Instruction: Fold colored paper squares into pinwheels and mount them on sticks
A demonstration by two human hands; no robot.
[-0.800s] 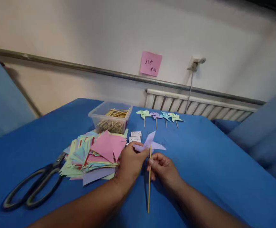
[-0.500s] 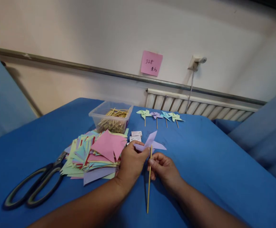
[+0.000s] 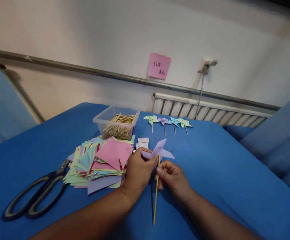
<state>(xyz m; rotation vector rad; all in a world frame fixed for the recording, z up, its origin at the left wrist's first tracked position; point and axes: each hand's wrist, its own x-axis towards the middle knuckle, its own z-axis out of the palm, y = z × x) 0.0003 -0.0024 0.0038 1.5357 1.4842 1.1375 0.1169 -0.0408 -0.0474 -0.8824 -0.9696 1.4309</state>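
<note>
- Pinwheel [image 3: 158, 152], purple paper, sits at the top of a stick [image 3: 156, 190] over the middle of the blue table [image 3: 222, 173], just above both hands.
- Stick runs near upright in the view, long axis from its free lower end close to the person up and slightly right to the paper.
- Pinwheel blades fan out sideways, 1 tip pointing up and right, another out to the right.
- Left hand [image 3: 137, 173] is curled, fingertips pinched on the left blade of the paper.
- Right hand [image 3: 172, 178] is closed round the stick just below the paper, thumb and fingers gripping it.
- Paper pile [image 3: 97, 163], mixed colours with pink on top, lies just left of the left hand.
- Scissors [image 3: 35, 196] lie at the pile's left edge, handles toward the person.
- Tub [image 3: 116, 125] of sticks stands behind the pile.
- 4 finished pinwheels [image 3: 168, 122] lie in a row at the far edge.
</note>
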